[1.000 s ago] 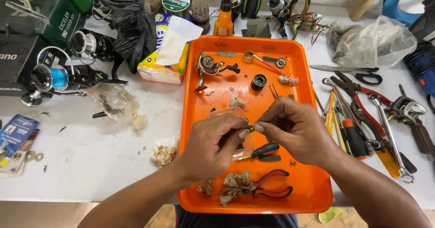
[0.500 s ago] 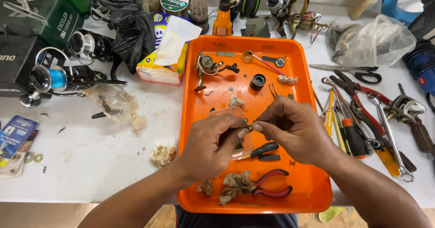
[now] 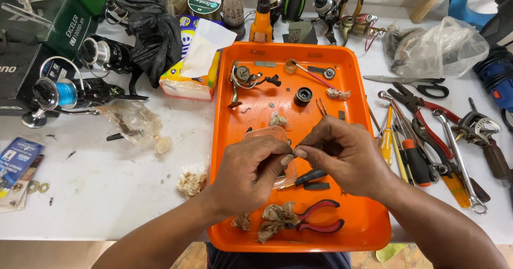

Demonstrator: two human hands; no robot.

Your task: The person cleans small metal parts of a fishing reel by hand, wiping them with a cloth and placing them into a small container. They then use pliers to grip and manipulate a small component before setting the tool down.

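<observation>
pliers (image 3: 320,218) with red handles lie nearest me, at the 6 o'clock end of the orange tray (image 3: 355,231), beside crumpled dirty wipes (image 3: 275,216). just beyond them i see both hands meeting over the middle of the tray. the left hand (image 3: 248,173) comes in from 7 o'clock, the right hand (image 3: 344,154) from 5 o'clock, and their fingertips are pinched together on one tiny part (image 3: 293,154) held between them, above the tray's centre; it is too small for me to tell what it is. under the hands lie a clear plastic lid (image 3: 267,135) and a black-handled screwdriver (image 3: 310,177).

at 9 o'clock of the left hand, off the tray, a wad of tissue (image 3: 191,181) sits on the white table (image 3: 107,194).

further up the tray, toward 12 o'clock, i see a small black spool (image 3: 302,96), tweezers (image 3: 321,106), and a stripped reel frame (image 3: 243,79) at about 11 o'clock.

at 3 o'clock of the tray, hand tools lie side by side: screwdrivers (image 3: 414,159), red-handled pliers (image 3: 414,106), a wrench (image 3: 459,157), and scissors (image 3: 411,83) further up.

at 10 o'clock stand a tissue box (image 3: 187,82), a black cloth (image 3: 149,34) and a fishing reel with blue line (image 3: 59,95). at 1 o'clock, far off, lies a clear plastic bag (image 3: 438,44).
</observation>
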